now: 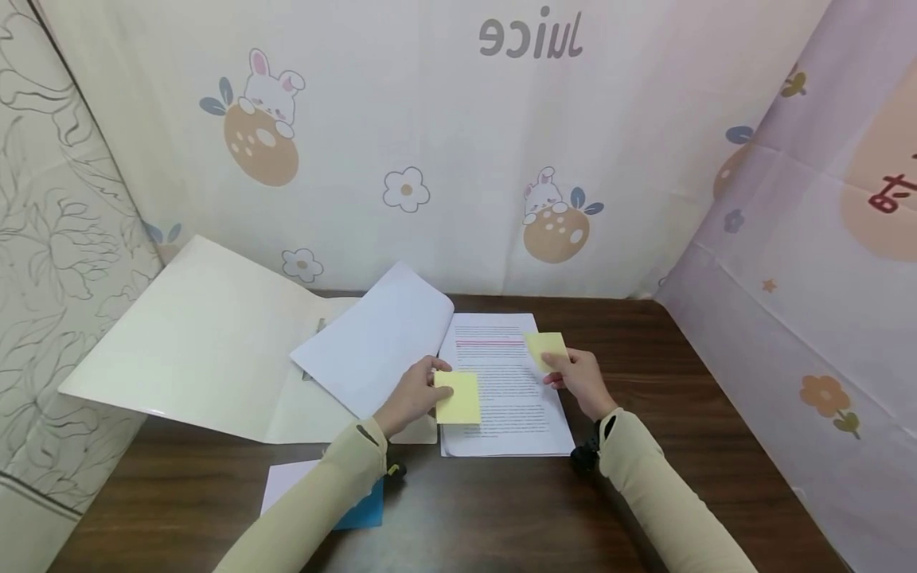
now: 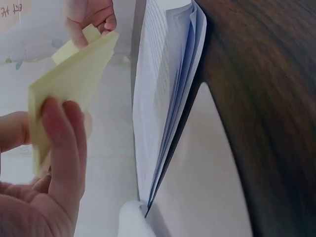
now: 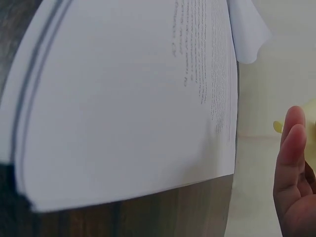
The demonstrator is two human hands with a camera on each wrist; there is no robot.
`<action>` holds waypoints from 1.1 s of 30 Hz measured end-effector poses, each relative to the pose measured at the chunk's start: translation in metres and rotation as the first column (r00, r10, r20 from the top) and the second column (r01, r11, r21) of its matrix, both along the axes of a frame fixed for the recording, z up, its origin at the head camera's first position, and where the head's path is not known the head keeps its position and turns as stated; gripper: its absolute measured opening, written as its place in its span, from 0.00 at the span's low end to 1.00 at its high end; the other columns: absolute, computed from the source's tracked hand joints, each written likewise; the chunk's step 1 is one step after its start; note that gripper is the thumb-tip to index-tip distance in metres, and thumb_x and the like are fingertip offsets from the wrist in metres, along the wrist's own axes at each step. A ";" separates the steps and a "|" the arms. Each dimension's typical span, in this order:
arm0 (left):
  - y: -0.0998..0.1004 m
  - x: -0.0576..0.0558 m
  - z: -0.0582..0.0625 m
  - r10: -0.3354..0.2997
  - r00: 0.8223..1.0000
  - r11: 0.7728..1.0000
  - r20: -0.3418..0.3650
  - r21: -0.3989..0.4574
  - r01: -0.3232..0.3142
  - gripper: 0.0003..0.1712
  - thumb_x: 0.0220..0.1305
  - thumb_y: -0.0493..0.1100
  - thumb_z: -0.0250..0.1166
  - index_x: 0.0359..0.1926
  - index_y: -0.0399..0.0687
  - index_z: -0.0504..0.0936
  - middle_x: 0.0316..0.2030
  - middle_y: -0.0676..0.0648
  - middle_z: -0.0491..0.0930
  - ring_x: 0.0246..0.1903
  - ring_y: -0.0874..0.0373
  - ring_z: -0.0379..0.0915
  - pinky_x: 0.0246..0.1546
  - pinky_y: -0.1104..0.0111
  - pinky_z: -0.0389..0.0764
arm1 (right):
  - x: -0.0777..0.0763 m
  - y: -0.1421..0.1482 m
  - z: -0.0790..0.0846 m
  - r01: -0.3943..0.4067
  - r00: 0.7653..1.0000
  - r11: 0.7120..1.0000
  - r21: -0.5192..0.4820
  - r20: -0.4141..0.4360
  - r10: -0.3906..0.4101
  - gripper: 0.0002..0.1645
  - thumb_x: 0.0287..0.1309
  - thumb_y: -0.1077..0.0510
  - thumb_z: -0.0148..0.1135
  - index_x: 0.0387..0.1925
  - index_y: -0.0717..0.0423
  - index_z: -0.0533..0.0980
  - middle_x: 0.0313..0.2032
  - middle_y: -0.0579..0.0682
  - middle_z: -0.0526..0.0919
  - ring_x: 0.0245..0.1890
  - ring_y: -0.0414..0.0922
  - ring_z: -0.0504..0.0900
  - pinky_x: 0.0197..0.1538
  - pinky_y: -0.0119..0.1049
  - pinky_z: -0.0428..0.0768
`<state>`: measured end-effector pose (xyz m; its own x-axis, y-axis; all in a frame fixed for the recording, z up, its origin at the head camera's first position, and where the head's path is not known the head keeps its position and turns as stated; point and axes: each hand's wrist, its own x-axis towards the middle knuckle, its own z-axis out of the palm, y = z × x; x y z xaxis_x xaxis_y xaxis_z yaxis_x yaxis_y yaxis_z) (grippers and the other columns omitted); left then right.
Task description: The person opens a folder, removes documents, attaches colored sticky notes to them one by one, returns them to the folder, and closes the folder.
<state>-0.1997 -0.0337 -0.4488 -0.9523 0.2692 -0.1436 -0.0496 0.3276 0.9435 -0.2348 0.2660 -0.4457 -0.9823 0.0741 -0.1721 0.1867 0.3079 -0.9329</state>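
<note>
My left hand [image 1: 410, 398] pinches a yellow sticky note pad [image 1: 462, 404], thumb on top, over the left side of a printed stack of paper [image 1: 516, 430]. My right hand [image 1: 583, 380] holds a yellow sticky note [image 1: 543, 344] between thumb and fingers at the stack's right edge, apart from the pad in the head view. Near the top of the printed page runs a pink highlighted line [image 1: 490, 343]. In the left wrist view the left fingers [image 2: 61, 143] press against the pad, and the note overlaps it behind. The right wrist view shows the right hand [image 3: 296, 182] only partly.
Turned-over sheets [image 1: 380, 342] curl to the left over an open white binder [image 1: 186, 342] with metal rings. Below the binder, a pale and blue flat item [image 1: 361, 509] lies partly under the left sleeve. A patterned curtain [image 1: 458, 119] hangs behind the dark wooden table [image 1: 487, 517].
</note>
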 end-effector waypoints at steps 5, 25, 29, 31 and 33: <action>-0.010 0.007 0.001 -0.089 0.996 0.994 -0.013 -0.071 0.088 0.23 0.61 0.33 0.60 0.58 0.38 0.76 0.35 0.41 0.79 0.26 0.58 0.76 0.22 0.68 0.81 | 0.001 0.001 -0.001 -0.002 1.000 1.000 0.007 -0.008 0.002 0.26 0.65 0.53 0.61 0.55 0.69 0.74 0.38 0.54 0.81 0.24 0.39 0.81 0.31 0.30 0.79; -0.042 0.042 -0.003 -0.216 0.976 0.920 -0.004 -0.334 0.203 0.11 0.55 0.38 0.71 0.36 0.45 0.77 0.35 0.47 0.81 0.32 0.57 0.76 0.30 0.67 0.79 | 0.001 -0.002 0.000 -0.011 1.000 0.998 0.068 0.013 0.010 0.26 0.65 0.52 0.60 0.57 0.67 0.74 0.43 0.59 0.80 0.25 0.41 0.80 0.34 0.32 0.79; -0.043 0.047 -0.006 -0.256 0.966 0.905 0.031 -0.344 0.251 0.12 0.54 0.36 0.71 0.34 0.44 0.75 0.30 0.48 0.78 0.27 0.57 0.73 0.25 0.66 0.79 | 0.002 -0.003 -0.001 -0.010 1.000 0.997 0.080 0.016 0.009 0.26 0.65 0.52 0.60 0.57 0.67 0.74 0.45 0.61 0.80 0.26 0.42 0.80 0.34 0.32 0.79; -0.044 0.050 -0.009 -0.273 0.962 0.888 0.018 -0.379 0.260 0.12 0.54 0.37 0.72 0.33 0.46 0.74 0.30 0.49 0.78 0.28 0.57 0.72 0.28 0.65 0.77 | 0.001 -0.004 -0.002 -0.011 1.000 0.997 0.082 0.023 0.009 0.26 0.65 0.52 0.60 0.57 0.66 0.74 0.45 0.61 0.80 0.26 0.42 0.80 0.35 0.33 0.79; -0.044 0.054 -0.012 -0.293 0.956 0.862 -0.005 -0.434 0.261 0.13 0.53 0.38 0.73 0.31 0.48 0.75 0.29 0.51 0.78 0.28 0.58 0.70 0.30 0.66 0.74 | 0.001 -0.004 -0.003 -0.015 0.999 0.996 0.086 0.032 0.013 0.26 0.66 0.52 0.60 0.57 0.66 0.74 0.46 0.61 0.79 0.26 0.42 0.80 0.35 0.33 0.79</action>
<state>-0.1459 -0.0776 -0.4605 -0.8592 0.4512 -0.2413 0.1624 0.6876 0.7077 -0.2336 0.2621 -0.4488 -0.9775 0.0761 -0.1967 0.2108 0.3895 -0.8966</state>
